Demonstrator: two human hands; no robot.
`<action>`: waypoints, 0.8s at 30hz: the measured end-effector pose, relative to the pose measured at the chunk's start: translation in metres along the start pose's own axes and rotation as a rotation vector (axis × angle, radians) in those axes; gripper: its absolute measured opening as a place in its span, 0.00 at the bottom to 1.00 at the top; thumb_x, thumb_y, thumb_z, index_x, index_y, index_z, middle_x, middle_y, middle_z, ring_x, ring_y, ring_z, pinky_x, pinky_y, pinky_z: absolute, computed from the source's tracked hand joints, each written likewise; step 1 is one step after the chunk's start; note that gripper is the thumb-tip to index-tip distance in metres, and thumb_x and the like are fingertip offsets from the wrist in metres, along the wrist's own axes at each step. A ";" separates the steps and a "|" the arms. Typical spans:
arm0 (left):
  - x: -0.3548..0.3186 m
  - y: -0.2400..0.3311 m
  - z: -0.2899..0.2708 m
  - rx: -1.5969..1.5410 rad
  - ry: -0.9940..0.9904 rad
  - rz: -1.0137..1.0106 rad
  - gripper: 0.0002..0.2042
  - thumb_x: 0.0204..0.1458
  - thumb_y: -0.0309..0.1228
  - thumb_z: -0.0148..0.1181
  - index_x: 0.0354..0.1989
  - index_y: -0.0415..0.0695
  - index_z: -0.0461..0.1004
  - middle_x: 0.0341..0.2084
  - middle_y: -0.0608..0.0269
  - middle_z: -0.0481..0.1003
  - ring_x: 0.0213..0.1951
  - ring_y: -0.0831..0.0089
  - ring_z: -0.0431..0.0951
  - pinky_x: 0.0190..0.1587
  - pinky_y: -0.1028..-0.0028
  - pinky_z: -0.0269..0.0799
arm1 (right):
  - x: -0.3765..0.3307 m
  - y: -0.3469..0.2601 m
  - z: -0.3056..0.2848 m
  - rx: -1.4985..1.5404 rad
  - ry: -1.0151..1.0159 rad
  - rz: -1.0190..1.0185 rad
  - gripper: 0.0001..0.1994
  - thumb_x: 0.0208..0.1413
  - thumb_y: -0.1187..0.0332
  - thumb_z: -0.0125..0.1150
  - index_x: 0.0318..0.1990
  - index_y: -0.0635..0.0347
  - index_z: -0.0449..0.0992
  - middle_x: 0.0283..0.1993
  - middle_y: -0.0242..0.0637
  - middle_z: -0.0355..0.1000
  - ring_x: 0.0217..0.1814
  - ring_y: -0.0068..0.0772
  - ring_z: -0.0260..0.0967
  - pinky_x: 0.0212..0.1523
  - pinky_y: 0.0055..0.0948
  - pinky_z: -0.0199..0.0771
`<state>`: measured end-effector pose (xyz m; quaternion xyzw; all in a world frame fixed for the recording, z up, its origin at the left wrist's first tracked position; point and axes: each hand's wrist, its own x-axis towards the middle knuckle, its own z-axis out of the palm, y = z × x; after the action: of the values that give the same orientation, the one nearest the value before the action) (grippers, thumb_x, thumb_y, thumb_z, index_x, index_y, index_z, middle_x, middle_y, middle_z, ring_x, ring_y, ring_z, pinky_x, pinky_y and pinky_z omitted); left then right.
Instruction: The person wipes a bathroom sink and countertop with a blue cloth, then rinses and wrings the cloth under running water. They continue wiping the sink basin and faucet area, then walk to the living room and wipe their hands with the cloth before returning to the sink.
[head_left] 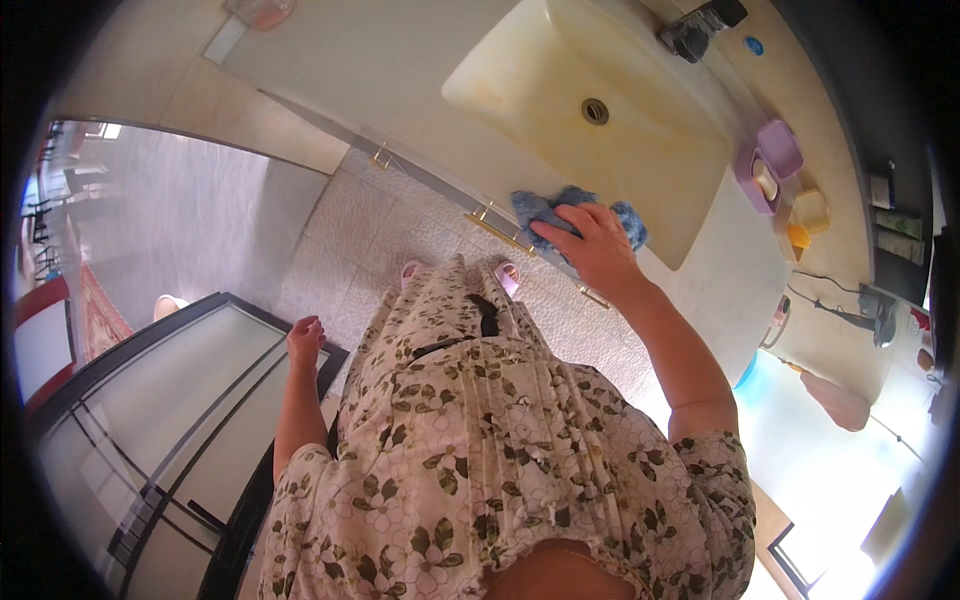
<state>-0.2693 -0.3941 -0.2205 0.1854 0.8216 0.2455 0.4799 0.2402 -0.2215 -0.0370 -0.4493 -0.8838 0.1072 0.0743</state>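
My right hand presses a bunched blue cloth against the front rim of the washbasin, its fingers curled over the fabric. Cloth shows on both sides of the hand. The pale washbasin has yellowish stains and a round metal drain. At my left side, my left hand hangs near the edge of a dark-framed glass door, loosely closed with nothing visible in it.
A dark faucet stands behind the basin. To its right are an open purple soap box and a yellow container. Gold handles project from the cabinet front. The framed glass door stands at left.
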 end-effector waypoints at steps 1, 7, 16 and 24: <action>0.001 -0.002 0.000 0.002 -0.002 -0.002 0.11 0.50 0.29 0.57 0.41 0.41 0.75 0.26 0.61 0.75 0.24 0.77 0.74 0.25 0.79 0.70 | 0.007 0.000 0.002 0.006 -0.009 -0.037 0.22 0.45 0.72 0.57 0.51 0.39 0.73 0.52 0.30 0.64 0.54 0.39 0.59 0.54 0.40 0.61; -0.008 -0.010 0.001 -0.018 -0.006 -0.021 0.11 0.50 0.30 0.57 0.40 0.40 0.75 0.24 0.62 0.74 0.23 0.77 0.73 0.25 0.80 0.69 | 0.076 -0.014 0.008 0.075 0.078 -0.182 0.19 0.43 0.72 0.57 0.46 0.43 0.75 0.50 0.28 0.65 0.53 0.38 0.60 0.54 0.38 0.62; -0.037 0.000 0.001 -0.087 0.084 -0.039 0.10 0.51 0.29 0.56 0.39 0.38 0.73 0.20 0.65 0.72 0.20 0.79 0.70 0.21 0.80 0.65 | 0.123 0.090 0.002 -0.172 0.079 0.560 0.16 0.50 0.71 0.53 0.47 0.43 0.74 0.43 0.39 0.69 0.44 0.45 0.68 0.41 0.39 0.71; -0.025 -0.033 0.004 -0.057 0.059 -0.085 0.11 0.51 0.32 0.57 0.40 0.42 0.74 0.23 0.66 0.74 0.21 0.80 0.72 0.22 0.81 0.65 | 0.070 0.092 -0.049 -0.025 0.497 0.523 0.13 0.56 0.67 0.53 0.49 0.42 0.74 0.43 0.38 0.68 0.44 0.41 0.68 0.42 0.35 0.70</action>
<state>-0.2566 -0.4331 -0.2236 0.1293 0.8352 0.2533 0.4706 0.2821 -0.1065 -0.0110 -0.6736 -0.6950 -0.0005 0.2514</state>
